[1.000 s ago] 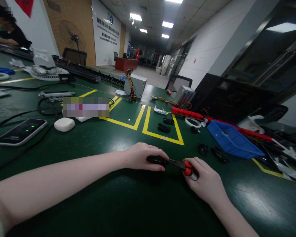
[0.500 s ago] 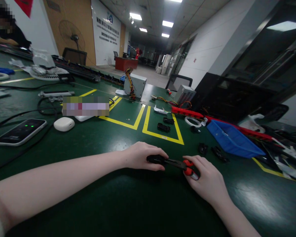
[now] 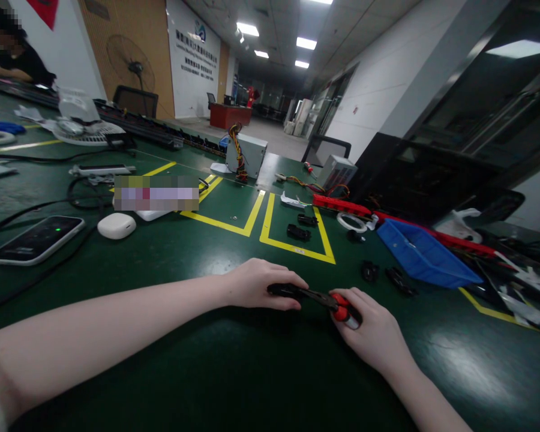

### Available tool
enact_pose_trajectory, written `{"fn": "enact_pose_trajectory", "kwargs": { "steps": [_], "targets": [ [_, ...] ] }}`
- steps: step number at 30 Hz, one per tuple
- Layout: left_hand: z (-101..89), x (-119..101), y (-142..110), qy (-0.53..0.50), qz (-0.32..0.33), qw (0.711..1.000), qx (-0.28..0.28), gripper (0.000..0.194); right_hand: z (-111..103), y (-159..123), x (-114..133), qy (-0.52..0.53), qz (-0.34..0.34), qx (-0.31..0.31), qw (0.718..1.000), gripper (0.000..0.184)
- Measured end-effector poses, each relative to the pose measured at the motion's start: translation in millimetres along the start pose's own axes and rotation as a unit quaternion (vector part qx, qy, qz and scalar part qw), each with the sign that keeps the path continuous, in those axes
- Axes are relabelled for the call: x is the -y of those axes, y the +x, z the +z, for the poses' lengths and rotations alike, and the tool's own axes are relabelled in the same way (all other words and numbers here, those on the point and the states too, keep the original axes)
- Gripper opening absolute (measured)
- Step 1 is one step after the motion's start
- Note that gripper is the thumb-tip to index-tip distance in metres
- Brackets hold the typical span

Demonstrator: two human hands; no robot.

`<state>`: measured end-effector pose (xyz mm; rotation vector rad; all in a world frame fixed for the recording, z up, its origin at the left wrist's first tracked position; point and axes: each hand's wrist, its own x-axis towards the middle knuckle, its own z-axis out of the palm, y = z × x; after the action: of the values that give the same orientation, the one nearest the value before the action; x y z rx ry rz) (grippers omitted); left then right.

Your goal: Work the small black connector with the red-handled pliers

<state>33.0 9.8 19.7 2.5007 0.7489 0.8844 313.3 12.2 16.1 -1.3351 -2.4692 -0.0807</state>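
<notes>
My left hand (image 3: pixel 263 285) is closed round a small black plastic part (image 3: pixel 282 290), pinched between thumb and fingers. In my right hand (image 3: pixel 371 321) is a pair of long-nose pliers (image 3: pixel 339 305) with red and grey handles, the fingers wrapped round the grips. The dark jaws point left and meet the black part at its right end; whether they clamp it I cannot tell. Two similar black parts (image 3: pixel 299 232) lie inside a yellow taped frame ahead. More black pieces (image 3: pixel 400 281) rest to the right of my right hand.
A blue plastic bin (image 3: pixel 427 252) stands at the right, beside a long red strip (image 3: pixel 342 205). Metal power-supply boxes (image 3: pixel 249 156) with cables sit farther back. On the left are a phone-like device (image 3: pixel 38 240), a white rounded case (image 3: pixel 117 226) and black cables. A person (image 3: pixel 15 54) is at the far left.
My right hand and the pliers have shifted slightly left, bringing the jaws farther onto the black part. My left hand has stayed nearly still.
</notes>
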Motion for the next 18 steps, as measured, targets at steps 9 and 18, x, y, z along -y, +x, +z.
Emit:
{"fn": "enact_pose_trajectory", "kwargs": {
  "steps": [9, 18],
  "targets": [
    [0.6, 3.2, -0.6, 0.01, 0.005, 1.0, 0.009, 0.04, 0.9, 1.0, -0.6, 0.011, 0.019, 0.014, 1.0, 0.026],
    [-0.9, 2.4, 1.1, -0.037, 0.001, 0.999, 0.015, 0.038, -1.7, -0.1, -4.3, -0.092, -0.052, -0.062, 0.993, 0.029]
  ]
}}
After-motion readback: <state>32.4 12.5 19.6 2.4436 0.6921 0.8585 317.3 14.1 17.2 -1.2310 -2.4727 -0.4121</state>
